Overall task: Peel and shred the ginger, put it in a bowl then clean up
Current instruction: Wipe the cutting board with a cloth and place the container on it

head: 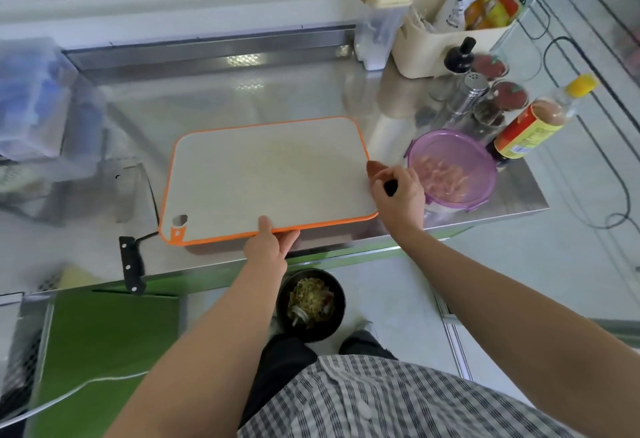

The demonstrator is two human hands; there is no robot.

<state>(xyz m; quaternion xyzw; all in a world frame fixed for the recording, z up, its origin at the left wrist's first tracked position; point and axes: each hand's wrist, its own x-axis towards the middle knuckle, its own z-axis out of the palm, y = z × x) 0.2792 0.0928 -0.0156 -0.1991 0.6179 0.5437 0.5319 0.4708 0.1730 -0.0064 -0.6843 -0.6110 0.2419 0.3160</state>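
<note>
The grey cutting board point(270, 174) with an orange rim lies on the steel counter, and its top looks bare. My left hand point(268, 247) grips its front edge, thumb on top and fingers underneath. My right hand point(398, 195) is at the board's right edge, its fingertips at the rim, curled round a small black object point(390, 188) that I cannot identify. Just right of that hand stands the purple bowl point(485, 164) with pale ginger shreds point(446, 176) inside.
A cleaver point(131, 202) lies left of the board, its black handle reaching the counter's front edge. Sauce bottle point(530, 126), shakers and jars crowd the back right. A black bin point(310, 304) with scraps sits on the floor below the counter edge point(346, 254).
</note>
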